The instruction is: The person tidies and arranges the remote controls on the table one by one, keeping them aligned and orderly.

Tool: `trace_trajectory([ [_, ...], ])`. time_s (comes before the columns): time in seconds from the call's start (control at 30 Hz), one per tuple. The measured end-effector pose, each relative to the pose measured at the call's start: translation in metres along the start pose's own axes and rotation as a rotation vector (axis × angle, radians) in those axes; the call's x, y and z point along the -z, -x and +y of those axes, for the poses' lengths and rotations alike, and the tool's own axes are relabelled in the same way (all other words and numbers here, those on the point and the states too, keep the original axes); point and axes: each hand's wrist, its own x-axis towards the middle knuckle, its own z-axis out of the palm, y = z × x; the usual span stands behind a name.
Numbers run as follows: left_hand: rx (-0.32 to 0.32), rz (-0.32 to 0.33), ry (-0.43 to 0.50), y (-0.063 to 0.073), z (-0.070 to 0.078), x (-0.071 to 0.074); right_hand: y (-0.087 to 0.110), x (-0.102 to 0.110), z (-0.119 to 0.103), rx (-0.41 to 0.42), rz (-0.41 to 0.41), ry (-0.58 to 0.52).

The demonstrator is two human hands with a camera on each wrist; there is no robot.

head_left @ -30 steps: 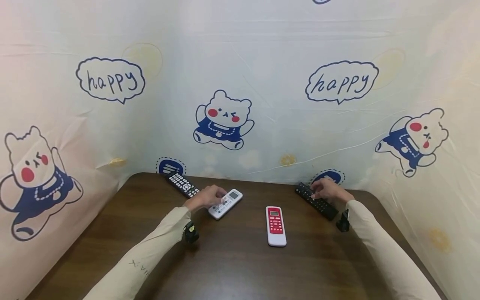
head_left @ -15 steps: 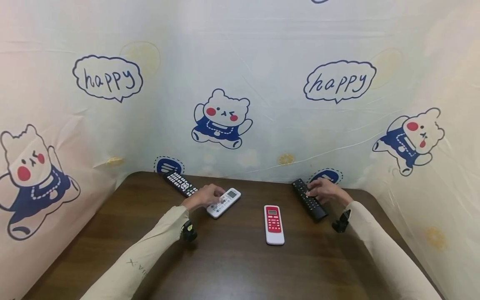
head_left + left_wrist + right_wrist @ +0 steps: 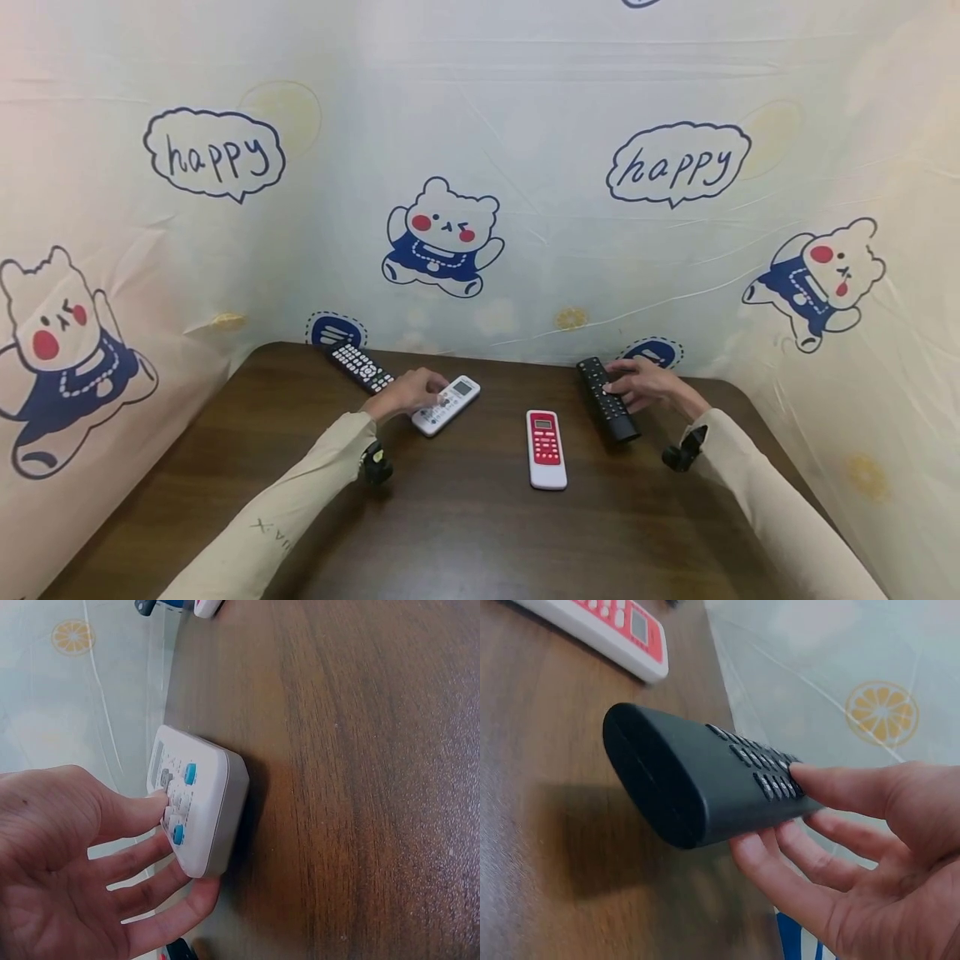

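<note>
My left hand (image 3: 405,393) grips a white remote control (image 3: 462,403) with a small screen. In the left wrist view, the thumb (image 3: 142,814) lies on its buttons while fingers reach along its far side and under the edge. A black remote control (image 3: 621,423) is in my right hand (image 3: 648,385), towards the table's back right. The right wrist view shows the thumb (image 3: 840,787) on the black remote's keys and fingers beneath it; its near end is tilted up off the table, above a shadow. Between the hands lies a red-and-white remote control (image 3: 547,454).
Another black remote control (image 3: 360,367), with white keys, lies at the back left of the brown wooden table (image 3: 465,533), just behind my left hand. A printed cloth (image 3: 555,167) with bears and "happy" bubbles hangs along the back and sides.
My right hand has shifted left a little with its black remote, which has turned from slanted to more lengthwise. My left hand keeps its grip on the white remote, with little visible movement.
</note>
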Motion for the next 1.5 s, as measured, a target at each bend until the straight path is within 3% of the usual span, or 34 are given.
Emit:
trace_trajectory([
  [0.37, -0.009, 0.007, 0.013, 0.001, -0.001, 0.002, 0.009, -0.015, -0.004, 0.038, 0.100, -0.043],
  [1.0, 0.004, 0.001, 0.039, 0.001, -0.002, 0.001, 0.019, -0.038, -0.006, 0.025, 0.082, -0.132],
  [1.5, -0.015, 0.017, -0.030, -0.001, -0.002, -0.001, 0.026, -0.045, 0.000, -0.007, 0.050, -0.185],
])
